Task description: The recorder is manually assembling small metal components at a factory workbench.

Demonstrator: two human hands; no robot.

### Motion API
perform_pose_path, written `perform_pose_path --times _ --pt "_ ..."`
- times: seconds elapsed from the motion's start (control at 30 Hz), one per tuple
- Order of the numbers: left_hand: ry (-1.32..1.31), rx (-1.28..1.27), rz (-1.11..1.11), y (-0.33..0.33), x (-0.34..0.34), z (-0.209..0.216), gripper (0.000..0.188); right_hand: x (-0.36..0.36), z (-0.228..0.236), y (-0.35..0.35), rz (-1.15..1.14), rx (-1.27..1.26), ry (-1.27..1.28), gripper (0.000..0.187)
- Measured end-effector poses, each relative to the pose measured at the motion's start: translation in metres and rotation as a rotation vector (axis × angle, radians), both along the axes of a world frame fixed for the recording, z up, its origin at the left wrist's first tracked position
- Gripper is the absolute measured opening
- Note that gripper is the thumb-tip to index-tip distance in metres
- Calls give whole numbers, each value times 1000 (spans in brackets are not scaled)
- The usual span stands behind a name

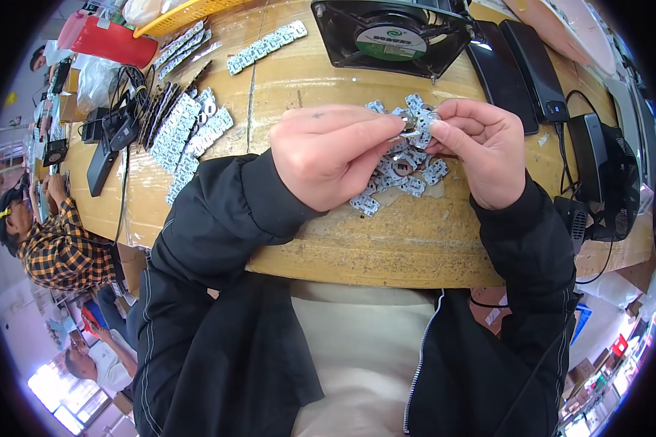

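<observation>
My right hand pinches a small white circuit board between thumb and forefinger. From the other side, my left hand is closed in a pinch on a small metallic piece at that board's left edge; its exact kind is too small to tell. Below the two hands lies a loose pile of similar small circuit boards, some with round dark parts on them. My fingers hide part of the pile.
A black square fan stands beyond my hands. Unsplit white board panels are stacked at the left, beside black cables and adapters. Black flat devices and a mesh-covered object lie right. A strip of boards lies at the back.
</observation>
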State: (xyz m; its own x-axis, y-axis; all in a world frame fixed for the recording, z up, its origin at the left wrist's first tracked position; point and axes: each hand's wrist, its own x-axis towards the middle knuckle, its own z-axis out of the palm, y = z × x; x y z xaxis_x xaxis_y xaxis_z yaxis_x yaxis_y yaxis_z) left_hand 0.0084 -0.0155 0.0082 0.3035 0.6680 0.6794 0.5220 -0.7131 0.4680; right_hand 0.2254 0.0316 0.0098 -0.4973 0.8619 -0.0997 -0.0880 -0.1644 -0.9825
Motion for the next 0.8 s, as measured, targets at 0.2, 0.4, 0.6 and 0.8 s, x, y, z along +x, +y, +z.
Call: perform_pose_path --times 0.2,0.4,0.6,0.8 --pt "-44 -73 73 -1 2 3 21 -1 -1 -1 -21 -6 -26 17" --pt "4 25 -29 2 1 -3 23 0 -3 -1 -49 26 -19 18" --pt "-45 -90 -50 0 2 0 23 -1 -2 3 -103 32 68 15" --pt "-111 -69 -53 4 -8 0 26 6 9 4 52 614 -192 18"
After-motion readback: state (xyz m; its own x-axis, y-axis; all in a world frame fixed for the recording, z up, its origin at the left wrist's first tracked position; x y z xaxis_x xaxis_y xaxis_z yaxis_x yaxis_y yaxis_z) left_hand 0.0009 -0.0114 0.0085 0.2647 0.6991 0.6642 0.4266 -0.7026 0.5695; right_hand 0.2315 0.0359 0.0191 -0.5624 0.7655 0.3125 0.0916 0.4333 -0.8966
